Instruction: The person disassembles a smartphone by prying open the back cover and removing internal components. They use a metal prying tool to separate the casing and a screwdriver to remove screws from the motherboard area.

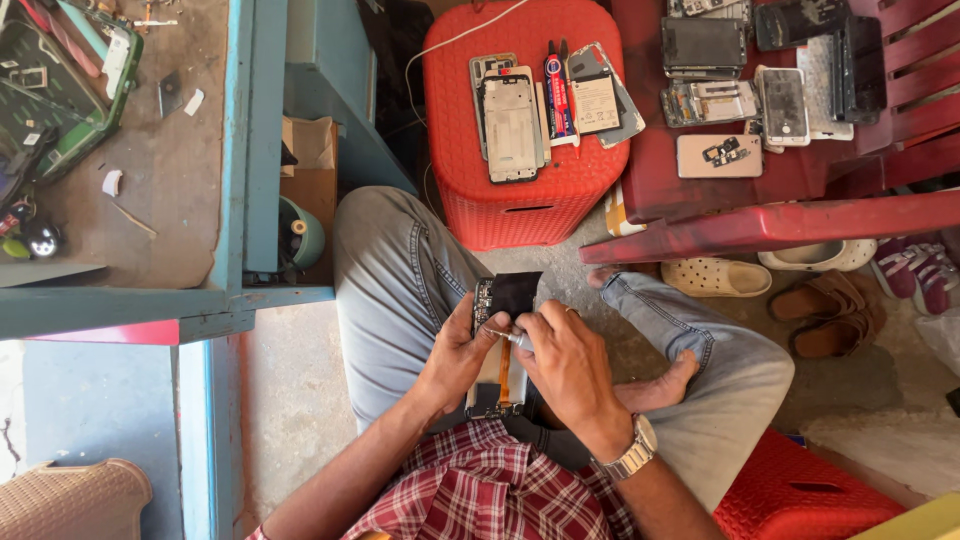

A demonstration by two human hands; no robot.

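Observation:
An opened phone (503,345) with its back removed lies in my lap, showing a black battery area and an orange flex cable. My left hand (458,358) grips its left edge from the side. My right hand (565,362), with a metal watch on the wrist, holds a small screwdriver (513,338) whose tip rests on the phone's inside near the middle. I sit cross-legged in grey jeans and a red checked shirt.
A red plastic stool (530,210) ahead carries several phone parts and a glue tube (557,95). A red plastic chair (790,215) at right holds several dismantled phones. A blue wooden bench (240,150) stands at left. Sandals (715,277) lie on the concrete floor.

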